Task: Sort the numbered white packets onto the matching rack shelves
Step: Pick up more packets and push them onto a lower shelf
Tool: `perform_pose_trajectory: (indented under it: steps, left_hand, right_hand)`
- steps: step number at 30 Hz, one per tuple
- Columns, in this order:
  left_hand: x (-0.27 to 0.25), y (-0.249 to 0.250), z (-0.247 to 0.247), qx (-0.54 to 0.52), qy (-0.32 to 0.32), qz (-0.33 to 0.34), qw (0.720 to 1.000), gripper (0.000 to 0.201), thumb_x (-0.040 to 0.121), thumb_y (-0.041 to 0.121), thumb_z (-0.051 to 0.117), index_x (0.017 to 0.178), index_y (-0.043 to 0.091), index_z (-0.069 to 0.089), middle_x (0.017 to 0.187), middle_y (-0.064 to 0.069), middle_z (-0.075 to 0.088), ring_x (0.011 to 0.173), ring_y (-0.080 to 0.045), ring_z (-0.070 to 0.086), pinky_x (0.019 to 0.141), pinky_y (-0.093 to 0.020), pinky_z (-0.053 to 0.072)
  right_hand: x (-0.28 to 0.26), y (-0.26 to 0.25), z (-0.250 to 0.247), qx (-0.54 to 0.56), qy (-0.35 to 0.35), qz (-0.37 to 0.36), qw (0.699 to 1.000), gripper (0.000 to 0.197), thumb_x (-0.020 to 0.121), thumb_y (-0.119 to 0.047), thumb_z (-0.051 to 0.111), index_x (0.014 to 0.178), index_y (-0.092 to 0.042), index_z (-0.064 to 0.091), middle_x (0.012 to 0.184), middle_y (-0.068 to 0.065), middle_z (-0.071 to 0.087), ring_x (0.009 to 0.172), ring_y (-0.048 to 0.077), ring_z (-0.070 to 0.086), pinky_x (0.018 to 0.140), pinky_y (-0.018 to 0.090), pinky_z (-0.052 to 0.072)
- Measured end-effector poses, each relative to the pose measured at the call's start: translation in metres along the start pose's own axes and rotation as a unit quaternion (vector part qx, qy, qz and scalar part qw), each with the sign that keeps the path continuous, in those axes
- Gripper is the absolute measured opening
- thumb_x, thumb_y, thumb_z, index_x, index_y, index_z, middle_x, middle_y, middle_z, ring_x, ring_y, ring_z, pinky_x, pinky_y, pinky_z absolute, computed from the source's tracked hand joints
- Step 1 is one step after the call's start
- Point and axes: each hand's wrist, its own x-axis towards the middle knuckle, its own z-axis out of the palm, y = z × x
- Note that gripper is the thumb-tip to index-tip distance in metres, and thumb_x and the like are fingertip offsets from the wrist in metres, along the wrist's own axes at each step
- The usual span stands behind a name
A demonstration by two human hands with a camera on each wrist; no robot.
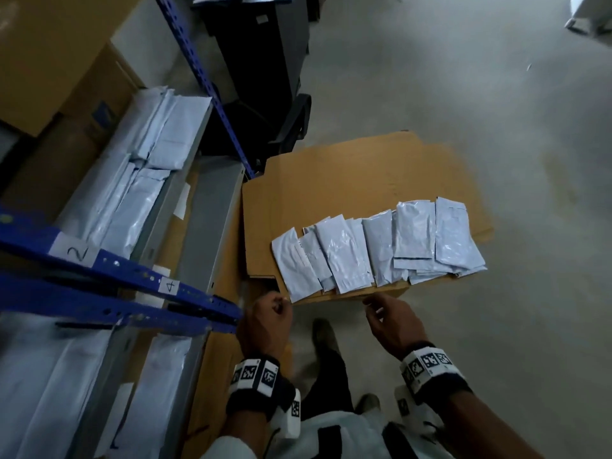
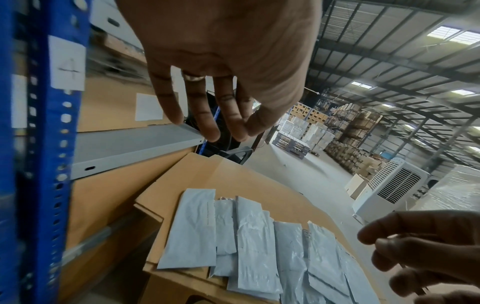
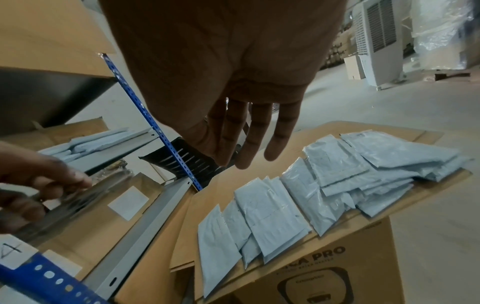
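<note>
Several white packets (image 1: 377, 246) lie fanned out, overlapping, on top of a cardboard box (image 1: 331, 180). They also show in the left wrist view as packets (image 2: 246, 242) and in the right wrist view as packets (image 3: 311, 185). My left hand (image 1: 275, 306) hovers at the box's near left corner, beside the rack. Its fingers (image 2: 207, 115) are straight and hold nothing. My right hand (image 1: 377, 309) hangs just short of the box's near edge, and its fingers (image 3: 249, 139) are spread and empty. The blue rack beams carry paper labels "2" (image 1: 77, 253) and "4" (image 1: 170, 286).
The rack (image 1: 126, 270) stands on my left, its grey shelves stacked with white packets (image 1: 145, 154). A black chair (image 1: 265, 77) stands behind the box. Open concrete floor (image 1: 496, 94) lies to the right. A white air cooler (image 2: 389, 185) stands farther off.
</note>
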Motion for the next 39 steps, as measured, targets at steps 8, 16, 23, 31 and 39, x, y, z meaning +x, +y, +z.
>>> perform_pose_trajectory:
  steps: [8,16,23,31,39]
  left_hand:
    - [0.12,0.029,0.027,-0.018,-0.093,0.024,0.995,0.013,0.089,0.028,0.064,0.092,0.021,0.074,0.09,-0.001,0.074,0.087,-0.027,0.067,0.065,-0.03,0.049]
    - [0.185,0.007,0.056,-0.015,-0.161,-0.009,0.987,0.009,0.085,0.027,0.065,0.089,0.025,0.072,0.091,0.0,0.075,0.088,-0.025,0.068,0.074,-0.038,0.057]
    - [0.224,-0.017,0.104,0.028,-0.283,-0.122,0.951,0.03,0.089,0.033,0.067,0.115,0.019,0.067,0.114,-0.01,0.07,0.109,-0.031,0.062,0.091,-0.034,0.051]
    - [0.256,-0.06,0.22,-0.013,-0.24,-0.259,0.936,0.11,0.078,0.055,0.076,0.159,0.016,0.012,0.162,-0.013,0.023,0.145,-0.035,0.031,0.117,-0.05,0.03]
    - [0.231,-0.062,0.266,0.027,-0.171,-0.273,0.946,0.13,0.064,0.083,0.067,0.16,0.024,0.002,0.163,-0.011,0.018,0.14,-0.041,0.033,0.115,-0.054,0.025]
  right_hand:
    - [0.077,-0.017,0.001,0.006,0.017,0.063,0.998,0.013,0.095,-0.031,0.061,0.106,-0.037,0.066,0.085,-0.02,0.063,0.082,0.009,0.066,0.073,0.035,0.055]
    - [0.131,-0.034,0.005,0.019,-0.027,0.107,0.994,0.013,0.095,-0.028,0.063,0.106,-0.028,0.069,0.088,-0.011,0.071,0.083,0.015,0.069,0.079,0.036,0.056]
    - [0.197,-0.019,0.025,-0.002,-0.07,0.117,0.991,0.016,0.095,-0.028,0.06,0.109,-0.026,0.067,0.095,-0.007,0.071,0.086,0.021,0.069,0.081,0.042,0.058]
    - [0.268,0.041,0.108,-0.155,-0.072,0.092,0.981,0.069,0.086,-0.047,0.067,0.142,-0.016,0.044,0.144,0.013,0.042,0.129,0.038,0.043,0.1,0.054,0.047]
    - [0.278,0.069,0.138,-0.194,-0.036,0.126,0.972,0.106,0.069,-0.074,0.07,0.154,-0.034,0.02,0.157,0.016,0.027,0.138,0.04,0.039,0.105,0.055,0.043]
